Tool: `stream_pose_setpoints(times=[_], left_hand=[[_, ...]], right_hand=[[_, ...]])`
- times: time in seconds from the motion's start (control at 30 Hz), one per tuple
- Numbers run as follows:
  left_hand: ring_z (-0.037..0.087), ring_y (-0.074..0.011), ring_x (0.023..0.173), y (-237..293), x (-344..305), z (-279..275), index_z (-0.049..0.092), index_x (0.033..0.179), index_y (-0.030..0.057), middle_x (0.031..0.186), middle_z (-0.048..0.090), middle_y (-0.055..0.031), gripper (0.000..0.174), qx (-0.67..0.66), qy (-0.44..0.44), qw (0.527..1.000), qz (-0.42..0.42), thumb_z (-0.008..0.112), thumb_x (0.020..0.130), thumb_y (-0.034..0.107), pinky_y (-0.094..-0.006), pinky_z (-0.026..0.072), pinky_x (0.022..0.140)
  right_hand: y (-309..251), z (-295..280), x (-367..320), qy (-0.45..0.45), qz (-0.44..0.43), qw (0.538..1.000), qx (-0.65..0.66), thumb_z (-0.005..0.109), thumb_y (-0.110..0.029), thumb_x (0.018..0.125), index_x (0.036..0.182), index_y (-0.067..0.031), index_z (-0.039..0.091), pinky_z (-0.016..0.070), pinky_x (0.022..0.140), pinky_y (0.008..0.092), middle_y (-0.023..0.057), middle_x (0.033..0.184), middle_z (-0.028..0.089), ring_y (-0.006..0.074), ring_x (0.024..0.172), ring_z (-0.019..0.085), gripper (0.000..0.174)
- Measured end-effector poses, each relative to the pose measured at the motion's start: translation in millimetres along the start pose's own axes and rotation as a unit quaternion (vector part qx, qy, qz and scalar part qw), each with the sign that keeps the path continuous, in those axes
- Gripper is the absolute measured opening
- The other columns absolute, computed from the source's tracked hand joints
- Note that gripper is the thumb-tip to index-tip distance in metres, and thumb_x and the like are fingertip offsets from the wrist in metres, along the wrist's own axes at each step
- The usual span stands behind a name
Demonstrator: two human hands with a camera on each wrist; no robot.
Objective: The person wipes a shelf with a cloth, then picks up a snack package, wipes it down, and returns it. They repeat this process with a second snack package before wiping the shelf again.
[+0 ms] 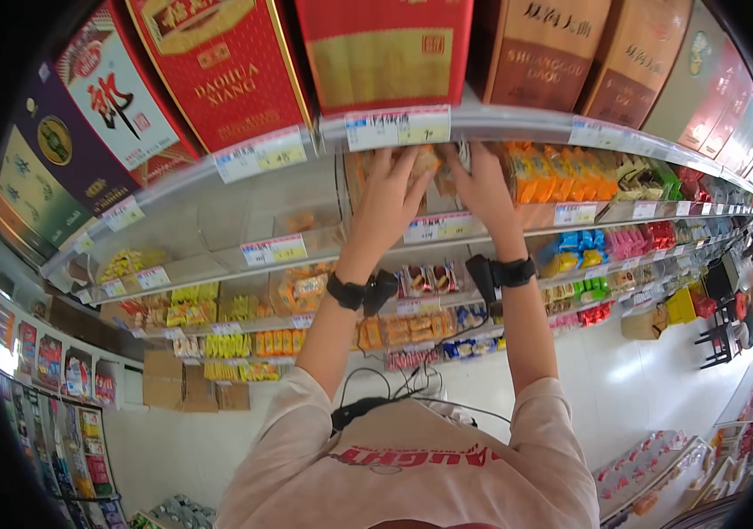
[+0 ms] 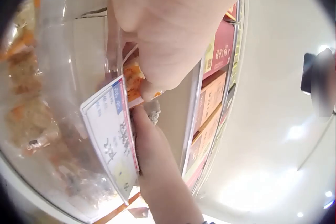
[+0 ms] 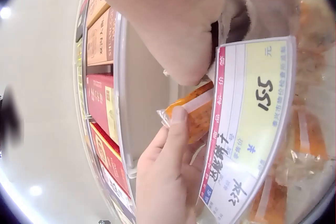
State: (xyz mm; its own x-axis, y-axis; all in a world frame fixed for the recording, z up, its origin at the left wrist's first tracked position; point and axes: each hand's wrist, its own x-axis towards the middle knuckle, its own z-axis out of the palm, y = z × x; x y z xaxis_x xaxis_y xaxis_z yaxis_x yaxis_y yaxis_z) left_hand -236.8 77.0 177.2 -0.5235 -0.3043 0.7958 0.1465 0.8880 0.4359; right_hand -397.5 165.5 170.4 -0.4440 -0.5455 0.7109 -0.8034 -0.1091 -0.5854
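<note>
Item: your left hand (image 1: 385, 198), at 12 o'clock in the head view, reaching into the shelf compartment. Thumb and fingers clamped on one small orange wrapped packet with a pale band and clear crimped end (image 3: 197, 111); thumb uppermost in the right wrist view.

Item: that packet, located at 1 o'clock from your left hand in the right wrist view, partly hidden by the tag to its 3 o'clock.

Item: your right hand (image 1: 482, 189), at 2 o'clock in the head view, just beside your left, over the same shelf. A grey, crinkled piece (image 2: 153, 109) shows close to it; whether your right fingers close on it, you cannot tell.

Item: one white-and-yellow price tag with a red band, handwritten "155" (image 3: 252, 119), at the shelf's front edge.

Item: row of shiny orange packets (image 1: 562, 174), 2 o'clock, beyond your right hand.

Item: blue wrapped packets (image 1: 581, 242), 3 o'clock, on the shelf below.

Item: one large red-and-gold box (image 1: 385, 62), 12 o'clock, on the shelf above.

Item: two black wrist-worn devices, left (image 1: 361, 291) and right (image 1: 504, 273).
</note>
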Motion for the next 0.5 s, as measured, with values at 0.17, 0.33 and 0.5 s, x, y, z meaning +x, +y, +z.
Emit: stream_pose_setpoints(times=[0.17,0.33,0.5], left_hand=[[0.061,-0.0212,0.094,18,-15,-21,0.058,0.137,0.0011,0.121,0.063,-0.0117,0.047,-0.009,0.006,1.0,0.004,0.072,0.093,0.009,-0.0299,0.0504,0.086],[0.063,-0.0145,0.098,52,-51,-50,0.058,0.139,0.0005,0.119,0.068,-0.0091,0.047,-0.153,0.048,0.981,-0.106,0.072,0.094,0.004,-0.0293,0.0518,0.088],[0.066,-0.0139,0.105,73,-75,-62,0.059,0.132,-0.0058,0.119,0.07,-0.0125,0.036,-0.341,0.122,0.899,-0.245,0.066,0.099,0.008,-0.0276,0.0533,0.09]], right_hand=[[-27,-20,-15,-0.001,-0.027,0.997,0.07,0.063,-0.016,0.098,0.11,0.005,0.059,0.0508,0.08,0.0439,0.0281,0.1,0.065,0.047,0.092,0.062,0.025],[-69,-46,-61,-0.009,0.05,0.982,0.181,0.069,-0.013,0.095,0.104,0.0027,0.059,0.0488,0.072,0.0323,0.0126,0.088,0.064,0.0178,0.078,0.058,0.02],[-105,-52,-100,-0.015,0.064,0.967,0.246,0.074,-0.012,0.092,0.103,0.0,0.062,0.0477,0.069,0.0301,0.0068,0.086,0.065,0.0103,0.075,0.053,0.021]])
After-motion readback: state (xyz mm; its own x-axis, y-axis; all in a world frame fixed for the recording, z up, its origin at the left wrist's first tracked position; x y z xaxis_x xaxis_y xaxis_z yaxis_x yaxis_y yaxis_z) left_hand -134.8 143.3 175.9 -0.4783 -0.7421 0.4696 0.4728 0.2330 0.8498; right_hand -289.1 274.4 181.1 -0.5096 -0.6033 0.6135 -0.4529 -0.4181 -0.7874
